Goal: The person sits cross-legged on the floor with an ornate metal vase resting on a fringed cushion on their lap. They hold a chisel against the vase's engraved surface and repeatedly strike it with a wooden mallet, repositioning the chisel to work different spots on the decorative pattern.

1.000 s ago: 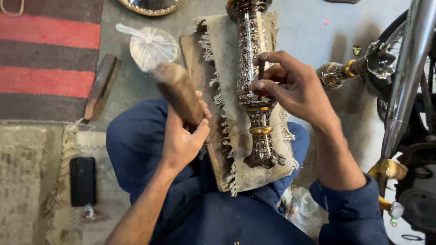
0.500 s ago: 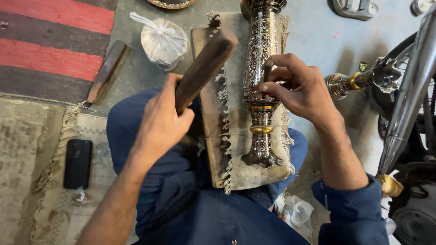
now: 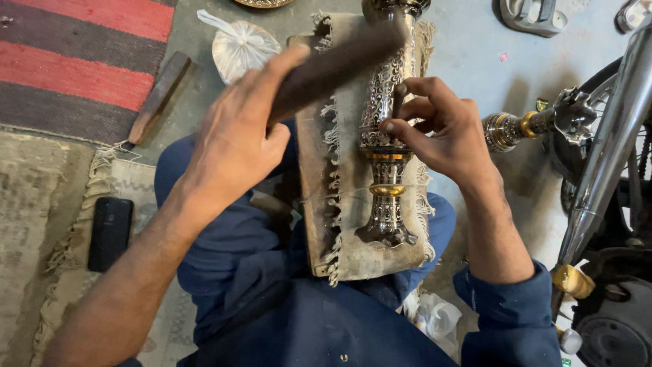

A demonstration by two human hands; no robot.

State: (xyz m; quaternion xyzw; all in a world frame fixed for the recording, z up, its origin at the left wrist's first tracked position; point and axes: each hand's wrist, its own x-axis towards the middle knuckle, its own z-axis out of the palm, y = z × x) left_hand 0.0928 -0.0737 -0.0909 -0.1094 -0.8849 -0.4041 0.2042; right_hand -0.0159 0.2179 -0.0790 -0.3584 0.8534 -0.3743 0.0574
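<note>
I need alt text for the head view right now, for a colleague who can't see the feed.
A seated person's left hand swings a blurred dark wooden mallet over an ornate engraved metal vase lying on a fringed cloth-covered board across their lap. The right hand pinches a small punch against the vase. A black phone lies on the rug at left.

- The left hand (image 3: 234,139) grips a dark wooden mallet (image 3: 333,68), blurred, above a cloth-covered board (image 3: 353,258) lying across the person's lap.
- The right hand (image 3: 441,129) pinches a small punch (image 3: 399,98) against an ornate engraved metal vase (image 3: 387,136) lying along the board.
- A tied plastic bag (image 3: 241,47) sits beyond the board's far left corner.
- A black phone (image 3: 110,233) lies on a rug (image 3: 41,204).
</note>
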